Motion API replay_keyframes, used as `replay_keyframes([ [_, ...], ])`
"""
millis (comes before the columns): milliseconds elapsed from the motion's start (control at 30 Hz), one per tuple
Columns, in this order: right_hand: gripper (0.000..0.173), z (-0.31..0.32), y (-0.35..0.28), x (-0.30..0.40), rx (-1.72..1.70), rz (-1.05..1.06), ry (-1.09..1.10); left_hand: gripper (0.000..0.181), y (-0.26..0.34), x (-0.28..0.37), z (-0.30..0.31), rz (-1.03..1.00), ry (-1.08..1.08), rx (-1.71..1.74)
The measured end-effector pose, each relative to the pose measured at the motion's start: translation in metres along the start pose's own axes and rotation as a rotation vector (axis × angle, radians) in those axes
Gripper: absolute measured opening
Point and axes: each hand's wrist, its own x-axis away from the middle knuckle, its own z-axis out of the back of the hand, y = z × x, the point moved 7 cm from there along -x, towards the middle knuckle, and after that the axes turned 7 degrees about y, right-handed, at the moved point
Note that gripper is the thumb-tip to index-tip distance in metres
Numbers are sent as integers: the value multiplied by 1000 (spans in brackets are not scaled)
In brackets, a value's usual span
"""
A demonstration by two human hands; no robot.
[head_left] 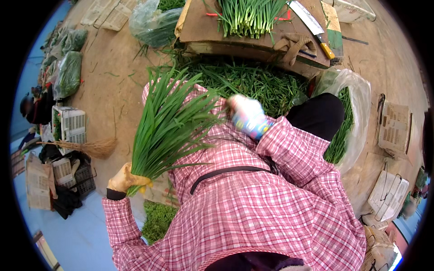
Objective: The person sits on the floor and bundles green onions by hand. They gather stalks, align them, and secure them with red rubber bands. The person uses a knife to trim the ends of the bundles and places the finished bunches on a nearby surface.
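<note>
My left hand point(126, 179), in a yellowish glove, grips a bunch of green Chinese chives point(162, 125) near its lower end. The leaves fan up and to the right across my lap. My right hand point(247, 115) is blurred, near the leaf tips above my lap; its glove looks pale with a colourful pattern. Its fingers are not clear enough to show whether it holds anything. Beyond both hands, a low wooden board point(200, 27) carries a pile of chives point(251, 18) with pale stem ends facing me, a knife point(310, 23) and a brown work glove point(295, 47).
Loose leaf trimmings point(251, 84) cover the ground before the board. An open plastic bag point(361, 111) of chives stands at right, another bag point(152, 27) at upper left. A straw broom point(98, 148) lies at left, near plastic crates point(69, 125). More crates point(394, 127) are at right.
</note>
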Motion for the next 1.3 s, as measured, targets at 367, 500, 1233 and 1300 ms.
replay_keyframes([
  [367, 14, -19, -63, 1, 505, 435, -126, 35, -26, -4, 0, 128, -66, -45],
  [500, 16, 7, 41, -14, -811, -286, 260, 27, -31, -6, -2, 95, -118, 48],
  [1233, 11, 24, -32, -14, -263, 241, 304, 9, -2, -2, -8, 28, 29, -65],
  [1300, 12, 28, 36, -17, -760, -323, 359, 10, -7, -9, -8, 1, 59, -102],
])
